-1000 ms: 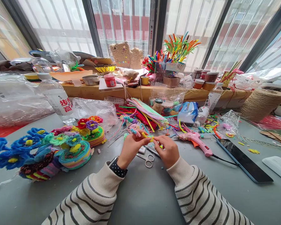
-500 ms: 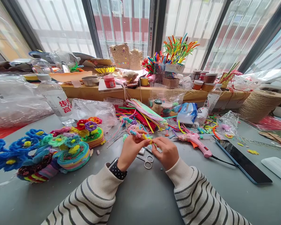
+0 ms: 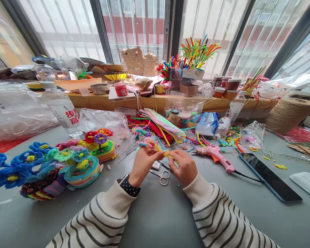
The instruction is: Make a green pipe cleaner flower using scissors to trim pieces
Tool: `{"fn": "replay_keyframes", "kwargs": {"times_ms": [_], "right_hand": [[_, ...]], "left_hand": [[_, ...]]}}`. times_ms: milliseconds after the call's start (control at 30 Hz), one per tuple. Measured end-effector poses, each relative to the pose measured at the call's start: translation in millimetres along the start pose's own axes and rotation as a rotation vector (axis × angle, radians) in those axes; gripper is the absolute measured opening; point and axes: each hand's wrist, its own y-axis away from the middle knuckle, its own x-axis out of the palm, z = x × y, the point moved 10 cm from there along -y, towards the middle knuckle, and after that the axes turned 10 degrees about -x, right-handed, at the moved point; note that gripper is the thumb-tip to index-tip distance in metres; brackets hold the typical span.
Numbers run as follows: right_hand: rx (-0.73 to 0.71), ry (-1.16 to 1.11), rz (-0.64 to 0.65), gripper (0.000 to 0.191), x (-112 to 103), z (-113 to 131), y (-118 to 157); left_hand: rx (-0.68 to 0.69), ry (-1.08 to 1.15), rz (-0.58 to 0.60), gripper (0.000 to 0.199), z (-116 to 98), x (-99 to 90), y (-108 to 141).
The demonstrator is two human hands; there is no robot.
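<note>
A yellow pipe cleaner (image 3: 166, 154) spans the gap between my two hands at the middle of the table. My left hand (image 3: 144, 162) pinches it with thumb and fingers; a pink and pale blue fuzzy piece (image 3: 144, 144) shows by the same fingers. From the other side, the fingertips of my right hand (image 3: 183, 167) close on the yellow pipe cleaner. Silver scissors (image 3: 163, 177) lie just below, between my hands. Beyond them is a bundle of pastel pipe cleaners (image 3: 162, 124). The exact shape of the yellow piece is partly hidden by my fingers.
Fuzzy blue flowers (image 3: 29, 158) and a round coiled pot (image 3: 84, 174) stand at left, near a water bottle (image 3: 63, 112). To the right lie a pink glue gun (image 3: 217, 155) with its cable, a phone (image 3: 270, 175) and a white object (image 3: 306, 186).
The yellow piece between my fingers has shifted slightly and shows more clearly. My hands have barely moved; the whole view has shifted a little.
</note>
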Motion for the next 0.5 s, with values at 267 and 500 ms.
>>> {"fn": "replay_keyframes", "kwargs": {"times_ms": [267,500], "right_hand": [[-0.016,-0.045,-0.073,0.019,-9.1,0.7,0.7],[-0.074,-0.039,-0.088,0.016,-12.5,7.0,0.7]], "left_hand": [[-0.047,0.043,0.014,0.033,3.1,-1.0,1.0],[-0.12,0.004,0.028,0.037,6.9,2.7,1.0]]}}
